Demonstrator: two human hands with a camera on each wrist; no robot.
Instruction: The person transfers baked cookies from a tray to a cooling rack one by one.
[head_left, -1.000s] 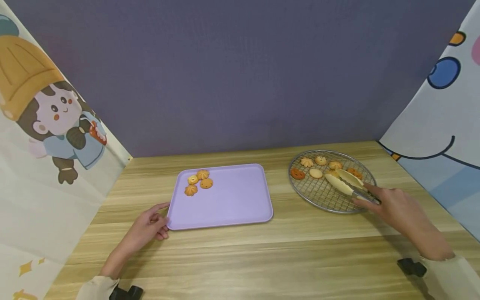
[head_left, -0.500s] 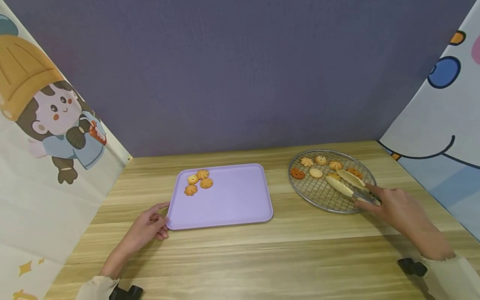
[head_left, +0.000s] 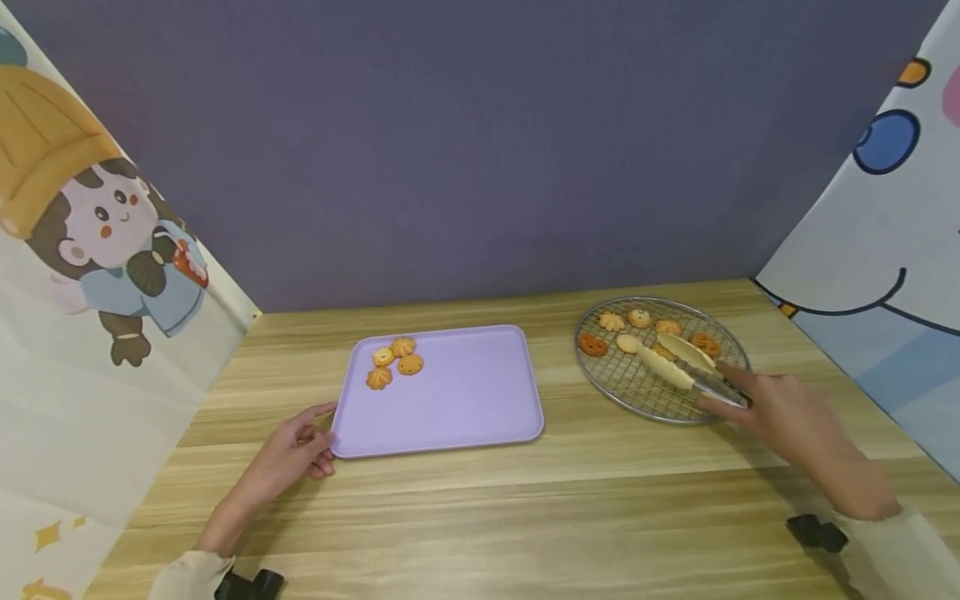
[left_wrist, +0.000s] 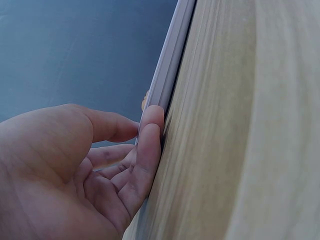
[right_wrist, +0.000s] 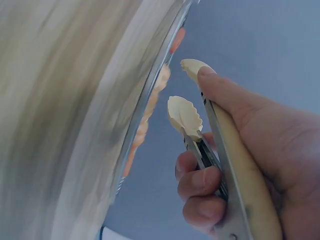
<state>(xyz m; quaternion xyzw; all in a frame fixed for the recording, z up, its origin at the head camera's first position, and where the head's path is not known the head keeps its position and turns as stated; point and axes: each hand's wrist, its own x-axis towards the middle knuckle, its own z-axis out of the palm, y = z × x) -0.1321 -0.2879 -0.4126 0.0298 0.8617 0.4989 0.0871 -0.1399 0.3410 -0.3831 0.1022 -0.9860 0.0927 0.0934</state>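
Note:
My right hand (head_left: 791, 421) holds a pair of tongs (right_wrist: 232, 175) with cream scalloped tips. In the right wrist view the tips are apart with nothing between them, just above the cookies. Below them is a round wire rack (head_left: 626, 390) bearing several cookies, among them a pale oval cookie (head_left: 628, 343), a reddish pretzel-shaped cookie (head_left: 592, 344) and a flower-shaped cookie (head_left: 611, 322). My left hand (head_left: 281, 458) pinches the left rim of a lilac tray (head_left: 472, 400) near its front corner. Several cookies, including a swirled one (head_left: 379, 378), sit together in the tray's back left part.
Tray and rack stand apart on a wood-grain table (head_left: 525, 517). A dark panel (head_left: 480, 150) rises behind the table, with printed cartoon sheets at the left (head_left: 112, 217) and right (head_left: 847, 250).
My right hand has shifted the tongs slightly left over the rack, bringing their tips nearer the pale oval cookie. My left hand stays at the tray's rim.

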